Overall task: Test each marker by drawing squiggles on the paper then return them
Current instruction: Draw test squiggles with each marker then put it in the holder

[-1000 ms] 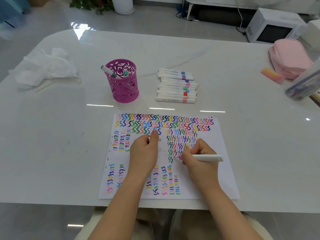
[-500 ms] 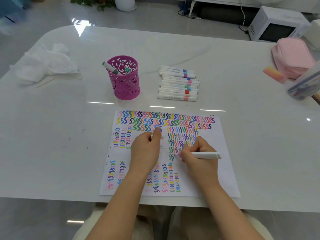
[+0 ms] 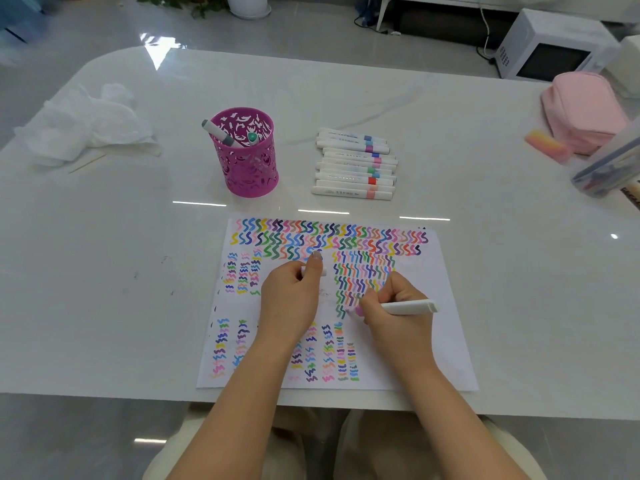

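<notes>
Behind the paper (image 3: 446,341), the magenta cup (image 3: 249,174) holds two markers (image 3: 221,135).

Crumpled tissue (image 3: 86,126), pink pouch (image 3: 581,109), microwave (image 3: 550,46), pink-yellow eraser (image 3: 547,147), clear box (image 3: 609,168)

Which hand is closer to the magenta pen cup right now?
Left. The left hand, holding a marker cap, is on the paper, toward the person and slightly right of the cup. The right hand, gripping a marker, is farther right.
</notes>
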